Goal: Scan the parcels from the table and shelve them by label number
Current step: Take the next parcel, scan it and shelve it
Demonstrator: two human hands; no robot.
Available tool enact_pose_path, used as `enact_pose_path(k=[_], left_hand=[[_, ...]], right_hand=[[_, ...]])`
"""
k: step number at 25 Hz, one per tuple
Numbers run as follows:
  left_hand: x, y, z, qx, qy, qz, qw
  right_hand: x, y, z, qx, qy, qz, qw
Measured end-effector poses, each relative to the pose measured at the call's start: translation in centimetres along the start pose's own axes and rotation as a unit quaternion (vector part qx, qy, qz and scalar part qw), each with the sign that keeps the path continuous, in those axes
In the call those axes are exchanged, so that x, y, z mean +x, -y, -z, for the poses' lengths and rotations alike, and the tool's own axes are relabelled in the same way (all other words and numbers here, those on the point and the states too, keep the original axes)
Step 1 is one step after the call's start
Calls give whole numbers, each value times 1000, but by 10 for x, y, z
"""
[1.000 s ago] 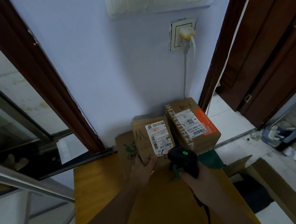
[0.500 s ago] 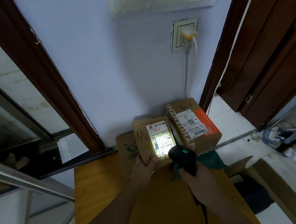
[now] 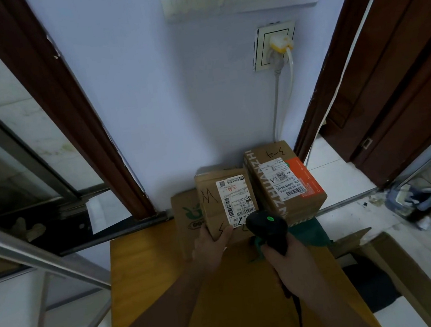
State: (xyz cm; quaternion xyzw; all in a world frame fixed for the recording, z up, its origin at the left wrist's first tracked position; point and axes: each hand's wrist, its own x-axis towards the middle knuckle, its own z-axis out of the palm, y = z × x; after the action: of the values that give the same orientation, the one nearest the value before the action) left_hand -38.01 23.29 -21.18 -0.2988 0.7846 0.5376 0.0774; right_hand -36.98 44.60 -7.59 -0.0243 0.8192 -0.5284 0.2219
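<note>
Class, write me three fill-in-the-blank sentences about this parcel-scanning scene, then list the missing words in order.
1. The right hand holds a black ____.
2. The light on top of the scanner glows ____.
3. The left hand grips the parcel at its lower ____ corner.
4. The handwritten number on the orange-sided box reads ____.

Missing words: scanner; green; left; 3-24

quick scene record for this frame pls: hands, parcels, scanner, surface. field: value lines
left hand: grips the near lower corner of the middle parcel
right hand: wrapped around the barcode scanner handle
barcode scanner: black, green light on, head aimed toward the middle parcel
middle parcel: brown carton, white shipping label facing up, handwritten marks
orange-patch parcel: to its right, by the wall, "3-4" handwritten on top
green-print carton: left of and partly behind the middle parcel
table: yellowish wooden top
</note>
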Motion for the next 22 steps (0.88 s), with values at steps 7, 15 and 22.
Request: enact_pose_path(k=[7, 15, 22], left_hand=[[-7, -7, 2, 9, -6, -14, 1000], [-4, -3, -1, 9, -2, 2, 1000], [-10, -30, 18, -192, 42, 83, 977]], right_hand=[[1, 0, -1, -9, 5, 4, 1000], [2, -1, -1, -7, 24, -13, 1000], [-8, 3, 1, -4, 18, -17, 1000]])
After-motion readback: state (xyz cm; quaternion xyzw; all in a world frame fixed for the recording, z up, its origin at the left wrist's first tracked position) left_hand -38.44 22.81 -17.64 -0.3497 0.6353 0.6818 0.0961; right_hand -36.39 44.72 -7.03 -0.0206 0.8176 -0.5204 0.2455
